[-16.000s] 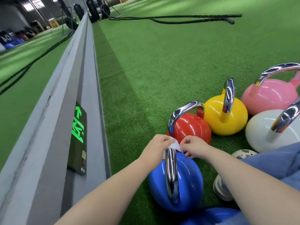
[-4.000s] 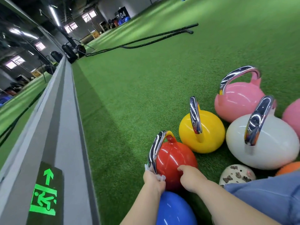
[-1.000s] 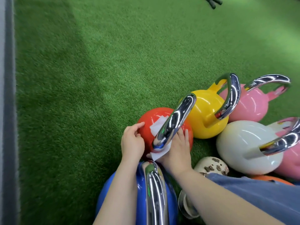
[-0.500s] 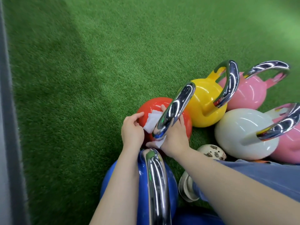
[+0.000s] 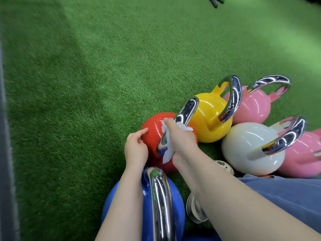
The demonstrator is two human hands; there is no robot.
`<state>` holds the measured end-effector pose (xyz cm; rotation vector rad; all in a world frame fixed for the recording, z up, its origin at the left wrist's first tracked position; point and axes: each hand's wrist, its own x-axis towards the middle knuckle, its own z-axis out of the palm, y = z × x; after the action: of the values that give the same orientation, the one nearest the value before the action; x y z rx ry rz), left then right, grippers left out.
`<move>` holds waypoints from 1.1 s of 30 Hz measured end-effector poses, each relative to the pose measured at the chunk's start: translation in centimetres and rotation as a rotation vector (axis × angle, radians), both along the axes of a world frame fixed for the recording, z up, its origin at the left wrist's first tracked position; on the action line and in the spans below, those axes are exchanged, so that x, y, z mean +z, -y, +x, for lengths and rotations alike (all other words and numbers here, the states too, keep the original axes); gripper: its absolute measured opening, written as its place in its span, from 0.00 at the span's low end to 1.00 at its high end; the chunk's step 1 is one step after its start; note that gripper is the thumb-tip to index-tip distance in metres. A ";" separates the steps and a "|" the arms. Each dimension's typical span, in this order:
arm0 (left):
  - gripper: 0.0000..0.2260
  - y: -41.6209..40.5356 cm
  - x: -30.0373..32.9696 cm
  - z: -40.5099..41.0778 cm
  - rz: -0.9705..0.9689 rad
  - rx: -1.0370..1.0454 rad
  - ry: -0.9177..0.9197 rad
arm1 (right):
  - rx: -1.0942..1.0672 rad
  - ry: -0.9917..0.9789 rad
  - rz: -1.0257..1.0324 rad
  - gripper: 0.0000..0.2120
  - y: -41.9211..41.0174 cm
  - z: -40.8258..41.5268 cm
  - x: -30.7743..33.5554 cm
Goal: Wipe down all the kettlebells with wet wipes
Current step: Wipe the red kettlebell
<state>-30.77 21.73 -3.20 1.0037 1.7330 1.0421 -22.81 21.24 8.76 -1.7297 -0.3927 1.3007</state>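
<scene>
Six kettlebells are counted on the turf (image 5: 86, 84), and the red kettlebell (image 5: 152, 129) is steadied by the left hand (image 5: 136, 148) with loose fingers while one wet wipe (image 5: 167, 153) is clutched round its chrome handle (image 5: 186, 110) by the right hand (image 5: 180, 138).

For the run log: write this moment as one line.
step: wiping red kettlebell | right hand: holds wet wipe against its handle | left hand: steadies ball | next in row: yellow kettlebell
</scene>
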 end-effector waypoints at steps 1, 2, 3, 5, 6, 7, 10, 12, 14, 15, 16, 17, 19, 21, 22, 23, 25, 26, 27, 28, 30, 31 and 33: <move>0.23 0.0 0.1 0.1 0.006 -0.002 -0.005 | -0.014 -0.113 -0.050 0.10 -1.0 0.1 0.7; 0.23 0.0 0.2 0.1 0.014 -0.007 -0.010 | -0.016 -0.215 -0.075 0.10 -1.9 0.3 1.2; 0.23 0.0 0.2 0.1 0.018 -0.012 -0.014 | -0.016 -0.296 -0.089 0.10 -2.7 0.7 1.5; 0.23 0.1 0.2 0.1 0.017 -0.018 -0.013 | 0.011 -0.339 -0.141 0.11 -4.3 2.0 2.1; 0.22 0.1 0.2 0.1 0.012 -0.021 -0.011 | 0.033 -0.321 -0.180 0.14 -5.0 2.8 2.7; 0.22 0.1 0.2 0.1 0.008 -0.022 -0.007 | 0.038 -0.289 -0.207 0.15 -5.7 3.4 3.0; 0.20 0.1 0.5 0.0 -0.009 -0.028 0.038 | 0.011 -0.298 -0.188 0.13 -6.6 3.7 3.2; 0.21 0.1 0.7 -0.1 -0.048 -0.038 0.073 | -0.066 -0.353 -0.107 0.08 -6.5 2.9 2.4; 0.22 -0.1 0.8 -0.3 -0.086 -0.045 0.123 | -0.113 -0.166 -0.024 0.13 -6.3 2.3 0.8; 0.23 -0.2 1.0 -0.3 -0.106 -0.047 0.145 | -0.118 -0.004 -0.010 0.15 -5.9 1.9 0.1; 0.23 -0.3 1.5 -0.4 -0.123 -0.051 0.162 | -0.115 0.124 -0.006 0.16 -5.1 1.5 -0.1; 0.22 -0.4 1.9 -0.5 -0.130 -0.047 0.184 | -0.100 0.211 -0.009 0.17 -4.1 0.8 -0.4; 0.19 -0.5 3.2 -0.9 -0.106 -0.037 0.223 | -0.049 0.313 0.022 0.16 -1.9 -0.3 -1.1; 0.17 -0.7 4.9 -1.4 -0.060 -0.039 0.243 | 0.013 0.366 0.094 0.14 -0.3 -1.2 -1.7; 0.17 -0.8 5.9 -1.6 -0.029 -0.048 0.249 | 0.027 0.360 0.118 0.13 0.0 -1.3 -1.9; 0.16 -1.0 6.9 -1.8 0.008 -0.062 0.253 | 0.023 0.347 0.136 0.12 0.1 -1.2 -2.1; 0.12 -1.0 8.8 -2.0 0.070 -0.115 0.274 | 0.019 0.289 0.132 0.15 -0.1 -1.1 -1.9; 0.11 -0.9 9.8 -2.0 0.083 -0.155 0.281 | 0.018 0.250 0.109 0.16 -0.4 -1.0 -1.6; 0.11 -0.9 10.6 -1.9 0.095 -0.191 0.276 | 0.014 0.222 0.070 0.16 -1.0 -0.9 -1.6; 0.10 -0.7 11.2 -1.9 0.116 -0.215 0.259 | 0.023 0.195 0.021 0.16 -1.6 -0.6 -1.4; 0.10 -0.5 12.2 -1.7 0.183 -0.237 0.177 | 0.060 0.026 -0.056 0.15 -3.3 0.4 -1.1; 0.11 -0.4 12.5 -1.6 0.211 -0.251 0.125 | 0.078 -0.104 -0.084 0.14 -4.2 0.9 -0.8; 0.12 -0.4 13.0 -1.1 0.245 -0.307 0.011 | 0.061 -0.268 -0.121 0.12 -5.9 1.7 -0.1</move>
<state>-31.85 22.15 9.77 1.3664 1.4071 1.0700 -21.06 27.19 8.69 -1.6229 -0.2178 1.6051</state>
